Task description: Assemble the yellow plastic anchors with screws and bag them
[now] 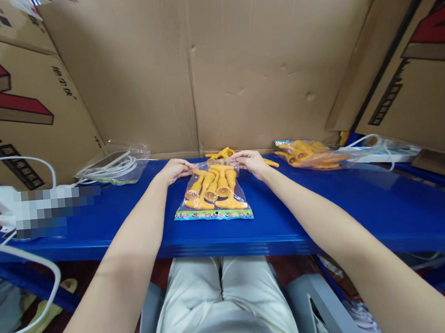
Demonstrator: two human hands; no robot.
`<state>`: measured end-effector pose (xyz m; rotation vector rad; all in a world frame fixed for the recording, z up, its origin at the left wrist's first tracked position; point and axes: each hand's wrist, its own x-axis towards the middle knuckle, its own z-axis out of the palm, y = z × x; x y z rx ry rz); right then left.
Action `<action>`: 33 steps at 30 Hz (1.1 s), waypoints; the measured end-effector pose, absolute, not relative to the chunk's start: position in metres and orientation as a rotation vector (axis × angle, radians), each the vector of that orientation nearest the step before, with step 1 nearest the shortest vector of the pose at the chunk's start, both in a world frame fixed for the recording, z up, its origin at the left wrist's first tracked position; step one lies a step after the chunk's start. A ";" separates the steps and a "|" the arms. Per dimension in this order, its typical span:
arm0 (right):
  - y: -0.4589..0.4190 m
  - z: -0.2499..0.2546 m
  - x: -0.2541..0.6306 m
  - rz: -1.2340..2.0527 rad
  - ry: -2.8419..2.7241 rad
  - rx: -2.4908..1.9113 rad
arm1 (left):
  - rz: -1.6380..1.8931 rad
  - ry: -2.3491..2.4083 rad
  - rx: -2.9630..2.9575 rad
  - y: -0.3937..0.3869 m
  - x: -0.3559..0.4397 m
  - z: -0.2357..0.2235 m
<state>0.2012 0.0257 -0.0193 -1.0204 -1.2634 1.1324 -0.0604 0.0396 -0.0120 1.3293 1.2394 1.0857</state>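
Note:
A clear plastic bag with a colourful printed strip along its near edge lies on the blue table in front of me. Inside it are several orange-yellow plastic pieces, some with cup-like ends and some T-shaped. My left hand pinches the bag's far left corner. At the far right corner, my right hand has its fingers closed on the bag's edge. Just beyond the bag, more loose orange pieces lie against the cardboard, partly hidden by the bag and my right hand.
Another bag of orange pieces lies at the right rear. To the left are a bag with a coiled white cable and white plugs. Cardboard walls the back of the blue table; large boxes flank it.

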 end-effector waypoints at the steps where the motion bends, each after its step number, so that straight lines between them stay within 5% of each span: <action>1: 0.027 -0.020 0.202 1.127 -1.273 -1.005 | 1.105 1.243 1.331 0.040 -0.059 -0.012; 12: 0.036 -0.026 0.211 0.534 -1.954 -1.098 | 1.067 1.441 1.780 0.049 -0.057 -0.023; 33: 0.019 -0.009 0.228 1.374 -1.766 -1.069 | 1.424 1.287 2.616 0.024 -0.022 0.000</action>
